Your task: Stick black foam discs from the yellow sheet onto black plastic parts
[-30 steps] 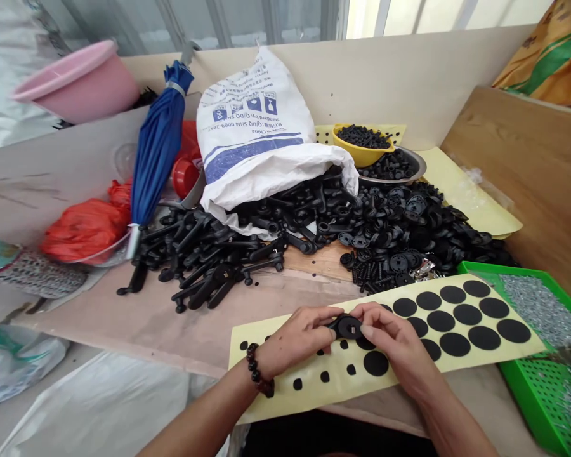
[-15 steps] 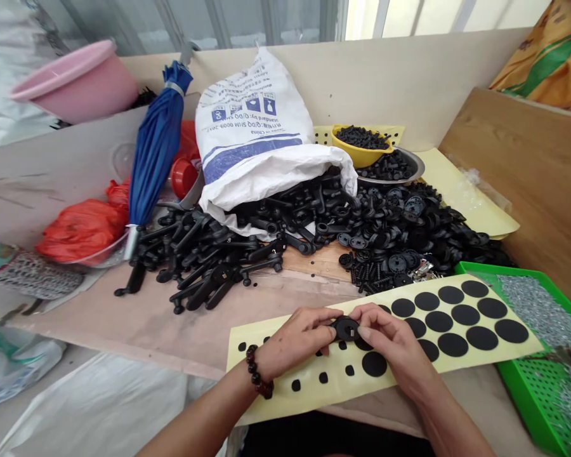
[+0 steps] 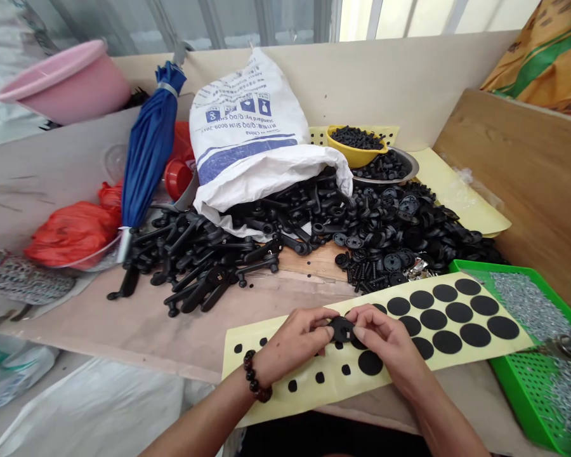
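My left hand (image 3: 299,339), wearing a dark bead bracelet (image 3: 255,376), pinches a black round plastic part (image 3: 341,329) by its left edge. A small light-coloured slot or metal bit shows on the face of that part. My right hand (image 3: 383,333) is closed with its fingertips at the part's right edge; whether a thin piece is pinched there cannot be made out. Both hands are above a yellow backing sheet (image 3: 266,406) that bears large black round stickers (image 3: 447,341) on the right and small black ones (image 3: 320,377) on the left.
Black crank handles (image 3: 195,266) lie heaped before a white sack (image 3: 250,120). Black round plastic parts (image 3: 409,222) are piled to the right. A green tray (image 3: 514,381) holds screws, with a metal tool tip (image 3: 559,346) above it. A blue umbrella (image 3: 147,152) leans at the left.
The whole view has shifted slightly, so things sit a little further left. Both hands stay at the black round part, which appears slightly turned. More of the metal tool shows at the right.
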The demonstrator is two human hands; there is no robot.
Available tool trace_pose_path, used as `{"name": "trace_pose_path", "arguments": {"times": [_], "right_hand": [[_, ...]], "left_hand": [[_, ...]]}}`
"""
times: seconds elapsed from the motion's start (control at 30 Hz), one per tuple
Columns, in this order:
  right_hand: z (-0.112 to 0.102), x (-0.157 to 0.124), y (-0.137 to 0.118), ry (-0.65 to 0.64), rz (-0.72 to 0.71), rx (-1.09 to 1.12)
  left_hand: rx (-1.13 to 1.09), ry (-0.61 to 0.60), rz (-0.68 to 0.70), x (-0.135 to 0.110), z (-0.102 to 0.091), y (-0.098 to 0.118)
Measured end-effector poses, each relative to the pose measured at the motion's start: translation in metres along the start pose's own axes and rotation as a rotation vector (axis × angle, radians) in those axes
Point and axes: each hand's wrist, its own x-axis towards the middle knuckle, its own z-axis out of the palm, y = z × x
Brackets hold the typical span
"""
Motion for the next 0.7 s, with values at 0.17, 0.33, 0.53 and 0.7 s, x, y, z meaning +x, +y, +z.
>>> {"name": "trace_pose_path", "arguments": {"times": [0.17, 0.33, 0.53, 0.7], "right_hand": [[0.002, 0.000, 0.003, 0.009, -0.022, -0.050], [0.005, -0.004, -0.003, 0.009, -0.057, -0.058], [0.005, -0.010, -0.015, 0.019, 0.036, 0.062], [0.006, -0.013, -0.015, 0.019, 0.185, 0.229]], "left_hand": [[0.077, 0.116, 0.045, 0.000, 0.007, -0.006], [0.164, 0.240, 0.097, 0.000, 0.012, -0.010], [0.082, 0.318, 0.108, -0.009, 0.015, -0.007], [0.035, 0.348, 0.089, -0.013, 0.015, -0.007]]}}
